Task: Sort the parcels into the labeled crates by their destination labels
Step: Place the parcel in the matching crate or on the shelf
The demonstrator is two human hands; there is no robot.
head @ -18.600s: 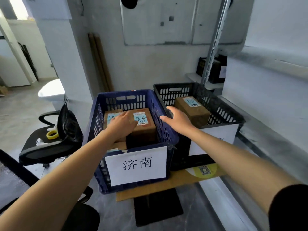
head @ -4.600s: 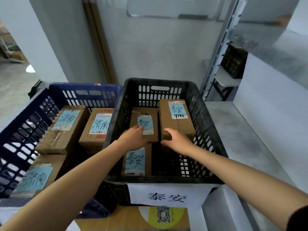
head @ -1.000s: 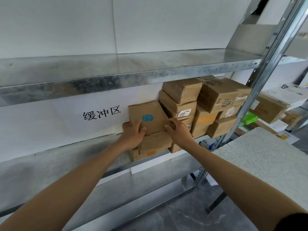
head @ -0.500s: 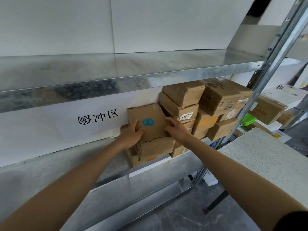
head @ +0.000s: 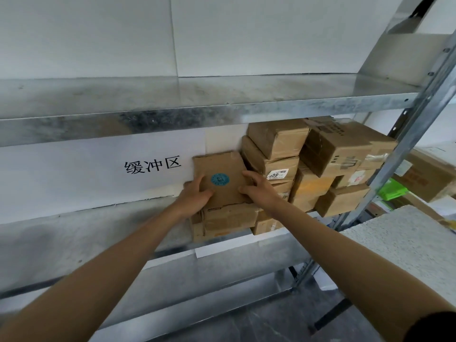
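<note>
Beside stacked boxes (head: pixel 320 154), left hand (head: pixel 195 193) and right hand (head: pixel 259 188) hold a parcel (head: pixel 219 166).

1. We read "缓冲区" in large black characters on the white sheet (head: pixel 98 176) on the far wall, left of the stacked boxes.
2. We make out "08" on a white label (head: pixel 277 173) on a cardboard box (head: pixel 281 165); the rest is blurred.
3. The print on the blue round sticker (head: pixel 220 179) on the parcel (head: pixel 219 161) is too small for us to read.
</note>
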